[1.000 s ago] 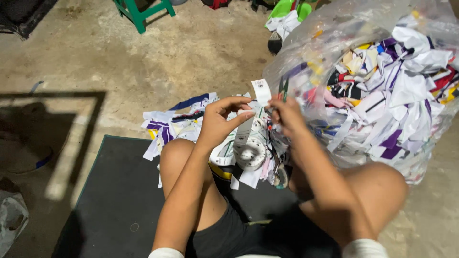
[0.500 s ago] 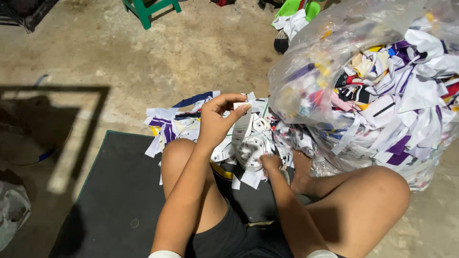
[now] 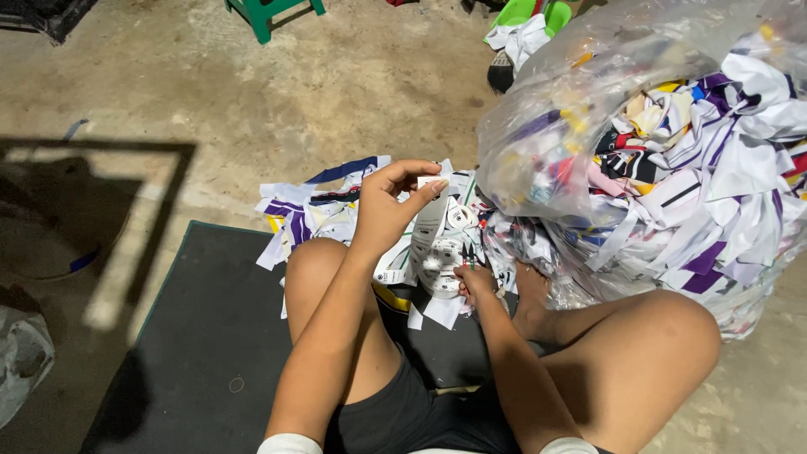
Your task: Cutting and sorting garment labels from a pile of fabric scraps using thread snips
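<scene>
Your left hand [image 3: 388, 206] pinches a limp white printed fabric strip [image 3: 429, 225]; your right hand [image 3: 475, 282] grips small snips [image 3: 468, 255] beside the crinkled clear plastic bag [image 3: 588, 109]

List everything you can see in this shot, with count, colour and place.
plastic bag: one, clear, stuffed with scraps, right side on the floor
fabric scraps: many, white, purple, red and yellow, inside the bag
scrap pile: one, white, purple and blue, on the floor ahead of the knees
white strip: one, hanging from the left hand
small snips: one, dark, in the right hand
mat: one, dark, under the person
stool: one, green, top edge
floor: bare concrete, stained
sack: one, grey, lower left corner
left hand: raised, fingers pinching the strip
right hand: low, by the pile, gripping the snips
</scene>
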